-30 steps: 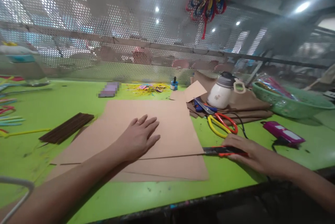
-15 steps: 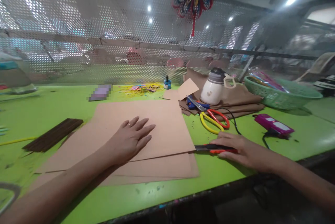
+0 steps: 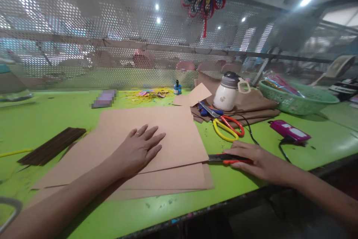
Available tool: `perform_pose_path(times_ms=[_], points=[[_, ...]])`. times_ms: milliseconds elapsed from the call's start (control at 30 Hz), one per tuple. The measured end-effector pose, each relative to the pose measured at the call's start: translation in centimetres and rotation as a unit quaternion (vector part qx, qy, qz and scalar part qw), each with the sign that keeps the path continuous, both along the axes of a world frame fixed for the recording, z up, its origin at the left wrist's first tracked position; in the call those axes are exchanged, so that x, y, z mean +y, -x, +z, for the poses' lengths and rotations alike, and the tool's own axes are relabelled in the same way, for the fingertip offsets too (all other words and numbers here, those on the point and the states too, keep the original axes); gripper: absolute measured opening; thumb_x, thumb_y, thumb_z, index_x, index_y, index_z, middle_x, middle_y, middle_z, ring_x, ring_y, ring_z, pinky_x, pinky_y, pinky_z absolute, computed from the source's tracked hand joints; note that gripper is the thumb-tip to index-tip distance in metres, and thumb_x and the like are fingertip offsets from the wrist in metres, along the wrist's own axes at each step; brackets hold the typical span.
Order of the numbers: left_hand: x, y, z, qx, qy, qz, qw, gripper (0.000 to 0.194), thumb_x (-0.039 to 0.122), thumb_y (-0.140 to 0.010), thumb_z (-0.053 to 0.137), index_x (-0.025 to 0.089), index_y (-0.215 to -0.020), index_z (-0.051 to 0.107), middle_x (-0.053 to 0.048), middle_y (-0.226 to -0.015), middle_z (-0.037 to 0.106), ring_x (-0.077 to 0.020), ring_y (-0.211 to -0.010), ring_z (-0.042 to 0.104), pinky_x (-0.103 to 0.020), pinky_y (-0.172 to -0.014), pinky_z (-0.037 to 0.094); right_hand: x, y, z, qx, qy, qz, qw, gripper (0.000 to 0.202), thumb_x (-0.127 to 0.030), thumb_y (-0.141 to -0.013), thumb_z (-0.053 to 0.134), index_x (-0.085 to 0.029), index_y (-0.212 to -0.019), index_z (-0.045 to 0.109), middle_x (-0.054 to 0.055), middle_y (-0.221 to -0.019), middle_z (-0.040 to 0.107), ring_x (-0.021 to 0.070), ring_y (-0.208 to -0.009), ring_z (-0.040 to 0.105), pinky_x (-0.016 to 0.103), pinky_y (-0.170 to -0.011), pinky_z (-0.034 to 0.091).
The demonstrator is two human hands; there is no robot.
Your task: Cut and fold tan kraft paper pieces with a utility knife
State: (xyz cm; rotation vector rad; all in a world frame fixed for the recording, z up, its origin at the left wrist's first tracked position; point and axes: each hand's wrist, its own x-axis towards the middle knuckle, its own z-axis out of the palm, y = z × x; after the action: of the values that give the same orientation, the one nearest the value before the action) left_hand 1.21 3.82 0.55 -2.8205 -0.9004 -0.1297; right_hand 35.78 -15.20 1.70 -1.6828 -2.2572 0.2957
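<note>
Large tan sheets of paper [image 3: 173, 134] lie overlapping on the green table. My left hand [image 3: 140, 149] rests flat on the top sheet, fingers spread, a ring on one finger. To the right, my right hand [image 3: 251, 159] is closed around a utility knife [image 3: 216, 158] with black and orange-red parts. The knife's front end meets the right corner of the top sheet; whether it lies over or under the paper I cannot tell. Just beyond my right hand are scissors [image 3: 231, 129] with one yellow and one red handle loop.
Behind the scissors, a white bottle [image 3: 224, 95] stands by folded brown material [image 3: 257, 105]. A green basket [image 3: 302, 99] and a purple corded device [image 3: 291, 131] are at right. Dark brown strips [image 3: 53, 145] lie left; yellow scraps [image 3: 148, 95] and a small blue bottle [image 3: 177, 88] sit at the back.
The view has shifted slightly, so the background things appear a little further left. Both hands, the knife and the sheets hold nearly the same positions.
</note>
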Motion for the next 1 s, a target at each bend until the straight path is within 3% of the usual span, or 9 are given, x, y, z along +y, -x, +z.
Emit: perform_pose_path(times_ms=[200,400,633,867,1000], points=[[0.2,-0.1,-0.1,-0.001,-0.003,-0.003,1.000,0.047,0.046,-0.100,0.028,0.034,-0.142,0.044,-0.005,-0.151,0.042,-0.0352,-0.137,0.036,-0.049,-0.102,0.033,-1.7,-0.3,-0.5,-0.006,-0.020,-0.026,0.999,0.033,-0.035,-0.094,0.053,-0.024,-0.123,0.065,0.012,-0.116,0.067,0.0247,-0.109,0.064,0.034,-0.089,0.054],[0.2,-0.1,0.0,0.000,0.001,-0.002,1.000,0.048,0.045,-0.100,0.028,0.032,-0.142,0.046,-0.006,-0.150,0.042,-0.0366,-0.137,0.035,-0.050,-0.101,0.033,-0.3,1.4,-0.4,-0.007,-0.028,-0.002,1.000,0.033,-0.035,-0.095,0.052,-0.022,-0.122,0.065,0.013,-0.114,0.066,0.0239,-0.104,0.065,0.035,-0.088,0.054],[0.2,-0.1,-0.3,-0.005,-0.006,-0.007,1.000,0.048,0.046,-0.100,0.026,0.033,-0.142,0.045,-0.006,-0.150,0.043,-0.0369,-0.135,0.037,-0.050,-0.099,0.035,-1.7,1.2,0.1,-0.019,-0.014,-0.021,0.999,0.032,-0.034,-0.096,0.050,-0.024,-0.124,0.063,0.011,-0.113,0.066,0.0220,-0.103,0.065,0.033,-0.086,0.054],[0.0,-0.2,-0.1,-0.001,-0.007,-0.004,1.000,0.047,0.045,-0.100,0.027,0.032,-0.142,0.045,-0.007,-0.150,0.043,-0.0369,-0.134,0.038,-0.049,-0.098,0.035,-0.2,3.1,1.0,-0.040,-0.010,-0.010,0.999,0.032,-0.035,-0.097,0.047,-0.023,-0.122,0.064,0.012,-0.110,0.066,0.0237,-0.100,0.065,0.036,-0.084,0.055],[-0.2,-0.1,-0.1,-0.014,-0.003,-0.005,1.000,0.046,0.045,-0.100,0.028,0.032,-0.141,0.047,-0.007,-0.149,0.044,-0.0372,-0.134,0.039,-0.049,-0.098,0.035,-0.7,2.9,0.8,-0.045,-0.011,-0.013,0.999,0.033,-0.036,-0.097,0.047,-0.023,-0.122,0.064,0.013,-0.114,0.066,0.0255,-0.105,0.064,0.039,-0.088,0.054]])
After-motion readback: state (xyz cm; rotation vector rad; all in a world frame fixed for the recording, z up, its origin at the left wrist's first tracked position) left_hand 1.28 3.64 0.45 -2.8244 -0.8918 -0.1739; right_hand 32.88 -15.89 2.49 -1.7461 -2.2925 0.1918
